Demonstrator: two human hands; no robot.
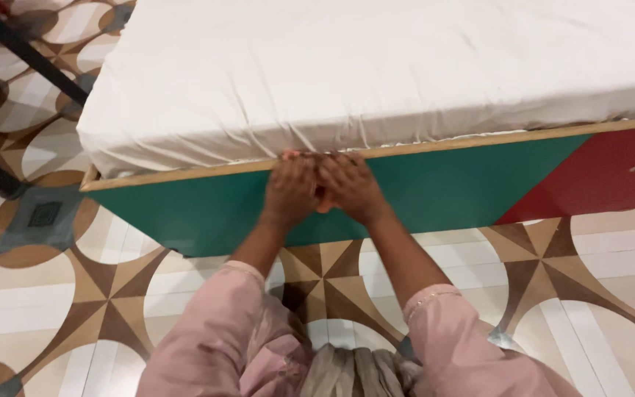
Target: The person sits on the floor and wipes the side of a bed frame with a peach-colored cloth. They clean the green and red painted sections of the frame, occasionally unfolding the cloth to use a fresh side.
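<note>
Sheet (376, 73) covers the mattress, its hem gathered along the near edge of the bed frame (185, 213). I see my left hand (290, 190) and right hand (352, 187) side by side there, fingers together, fingertips tucked under the hem.

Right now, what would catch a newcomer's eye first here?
Probably the two hands pressed side by side, left hand and right hand, fingertips tucked at the edge where the white sheet meets the wooden rim of the bed frame. Next, the frame's bold side panel just below, green with a red wedge at the right. Then the patterned floor of brown stars and pale circles beneath.
</note>
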